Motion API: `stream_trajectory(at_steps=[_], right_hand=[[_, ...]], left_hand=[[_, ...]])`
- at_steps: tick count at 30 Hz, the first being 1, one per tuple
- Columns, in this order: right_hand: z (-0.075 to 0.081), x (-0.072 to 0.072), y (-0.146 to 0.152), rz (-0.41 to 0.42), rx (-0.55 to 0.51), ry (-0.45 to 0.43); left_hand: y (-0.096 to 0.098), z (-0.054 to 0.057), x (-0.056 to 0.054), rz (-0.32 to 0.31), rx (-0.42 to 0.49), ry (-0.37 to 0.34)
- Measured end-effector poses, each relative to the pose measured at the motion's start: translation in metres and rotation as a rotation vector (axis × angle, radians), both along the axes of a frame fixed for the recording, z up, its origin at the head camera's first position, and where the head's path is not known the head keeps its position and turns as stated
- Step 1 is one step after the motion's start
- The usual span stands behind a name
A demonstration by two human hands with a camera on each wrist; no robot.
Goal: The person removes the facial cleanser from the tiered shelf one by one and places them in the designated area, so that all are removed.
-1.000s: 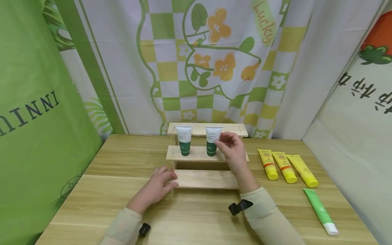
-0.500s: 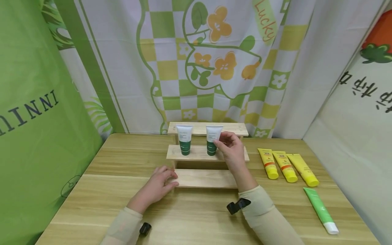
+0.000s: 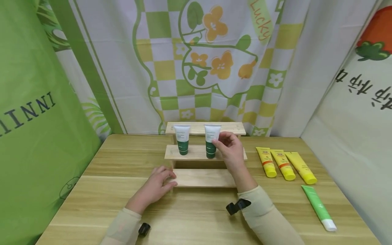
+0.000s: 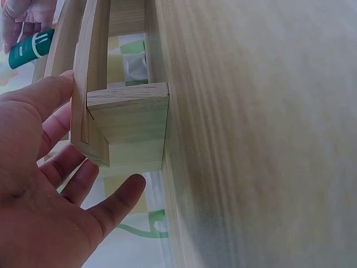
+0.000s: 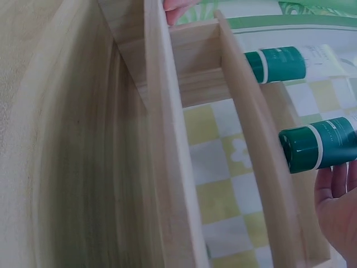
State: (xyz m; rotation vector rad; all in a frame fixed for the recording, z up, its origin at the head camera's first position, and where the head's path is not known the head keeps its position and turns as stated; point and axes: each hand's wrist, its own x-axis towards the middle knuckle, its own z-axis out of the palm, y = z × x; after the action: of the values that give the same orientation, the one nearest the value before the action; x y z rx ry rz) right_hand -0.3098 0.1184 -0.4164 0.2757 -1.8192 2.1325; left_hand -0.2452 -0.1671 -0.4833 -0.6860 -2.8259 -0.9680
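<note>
My right hand [image 3: 232, 149] pinches a small white-and-green squeeze tube [image 3: 211, 144] from its right side. The tube stands cap down at the front of the middle step of a three-step wooden display shelf [image 3: 196, 154]. To its left, a matching squeeze tube [image 3: 182, 141] stands upright on the same step, apart from it. My left hand [image 3: 156, 186] holds the left end of the lowest step. In the left wrist view, the thumb [image 4: 56, 92] touches the board's edge and the other fingers lie around its end. The right wrist view shows both green caps near the step's edge.
Several tubes lie flat on the table to the right: yellow tubes [image 3: 283, 165] side by side and a green tube [image 3: 319, 208] with a white cap nearer me. Behind the shelf hangs a patterned curtain [image 3: 214, 68]. A green cloth [image 3: 36, 136] hangs at the left.
The right-hand tube has shifted slightly toward me on the middle step, with my right hand on it. My left hand stays at the shelf's end. The head view has shifted a little.
</note>
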Motion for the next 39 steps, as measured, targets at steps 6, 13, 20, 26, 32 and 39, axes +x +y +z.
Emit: stream_trajectory(at_steps=[6,13,20,26,32,39], right_hand=[[0.009,0.015,0.011,0.01,-0.067,0.025],[0.026,0.042,0.041,-0.021,0.001,-0.013],[0.028,0.068,0.093,-0.136,0.158,-0.08],[0.022,0.092,0.138,-0.214,0.206,-0.161],[0.007,0.105,0.183,-0.322,0.501,-0.345],[-0.017,0.105,0.224,-0.283,0.686,-0.505]], left_hand=[[0.0,0.0,0.0,0.014,0.001,-0.03],[-0.001,0.0,0.001,0.012,-0.004,-0.013],[-0.001,0.002,0.0,0.013,-0.009,-0.018],[0.002,0.001,-0.001,0.0,-0.011,-0.002],[0.002,-0.001,-0.003,-0.006,0.008,-0.001],[0.002,-0.005,-0.003,-0.006,0.009,0.012]])
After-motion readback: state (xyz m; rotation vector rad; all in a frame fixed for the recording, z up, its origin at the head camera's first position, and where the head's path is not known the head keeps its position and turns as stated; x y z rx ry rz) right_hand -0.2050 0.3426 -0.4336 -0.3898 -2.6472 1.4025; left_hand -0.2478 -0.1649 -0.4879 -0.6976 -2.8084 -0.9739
